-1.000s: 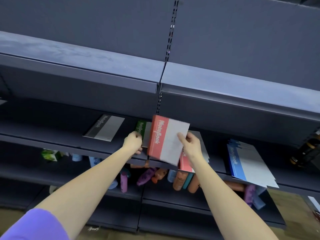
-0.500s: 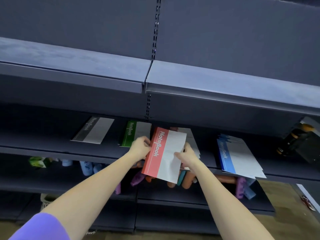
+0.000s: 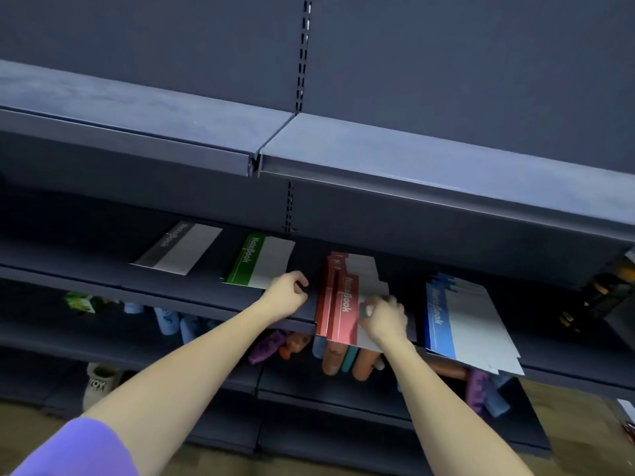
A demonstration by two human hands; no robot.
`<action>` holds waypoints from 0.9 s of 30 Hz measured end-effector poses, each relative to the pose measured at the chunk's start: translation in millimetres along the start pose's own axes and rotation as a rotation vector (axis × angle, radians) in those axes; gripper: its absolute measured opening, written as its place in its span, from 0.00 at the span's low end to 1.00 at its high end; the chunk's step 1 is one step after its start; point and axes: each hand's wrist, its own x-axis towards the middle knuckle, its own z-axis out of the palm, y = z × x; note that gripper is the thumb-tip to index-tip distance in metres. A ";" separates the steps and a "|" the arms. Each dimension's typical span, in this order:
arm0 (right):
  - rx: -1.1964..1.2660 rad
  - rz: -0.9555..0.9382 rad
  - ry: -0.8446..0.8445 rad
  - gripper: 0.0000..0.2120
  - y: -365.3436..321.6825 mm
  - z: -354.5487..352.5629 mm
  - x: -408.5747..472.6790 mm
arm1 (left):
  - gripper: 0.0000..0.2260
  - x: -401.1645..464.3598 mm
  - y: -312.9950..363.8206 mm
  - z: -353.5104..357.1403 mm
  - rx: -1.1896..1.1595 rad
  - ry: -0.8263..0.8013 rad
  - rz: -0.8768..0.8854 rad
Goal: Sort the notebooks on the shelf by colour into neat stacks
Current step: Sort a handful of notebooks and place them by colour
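Observation:
Four colour groups lie on the dark middle shelf (image 3: 192, 290). A grey notebook (image 3: 178, 248) is at the left, then a green notebook (image 3: 261, 261). A stack of red notebooks (image 3: 343, 300) overhangs the shelf's front edge in the middle. A fanned stack of blue notebooks (image 3: 464, 324) lies at the right. My right hand (image 3: 385, 316) rests on the top red notebook, fingers curled at its white cover. My left hand (image 3: 287, 293) is a loose fist on the shelf, between the green notebook and the red stack, holding nothing.
An upper shelf (image 3: 412, 166) juts out above the notebooks. The shelf below holds colourful tubes (image 3: 343, 359) and a green box (image 3: 80, 301). A grey mug (image 3: 99, 384) sits low at the left. A dark object (image 3: 598, 297) stands at the far right.
The red notebook that both hands held tilted in the air now lies flat on the red stack. My left hand has let go and moved left onto the shelf.

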 end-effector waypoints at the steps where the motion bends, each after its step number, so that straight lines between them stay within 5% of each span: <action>1: -0.019 -0.075 -0.015 0.18 -2.6 2.9 -0.6 | 0.08 -0.4 -1.4 0.6 0.042 0.009 0.001; 6: -0.130 -0.217 -0.075 0.21 -23.8 12.4 0.0 | 0.10 -3.4 -6.1 3.2 0.182 0.003 0.010; 14: -0.178 -0.124 -0.104 0.20 -64.1 18.4 7.5 | 0.16 -21.3 -38.6 -33.3 0.347 0.048 -0.033; 27: 0.235 -0.470 -0.285 0.19 -287.3 103.1 -46.8 | 0.17 -80.3 -173.1 -210.4 0.389 0.148 -0.114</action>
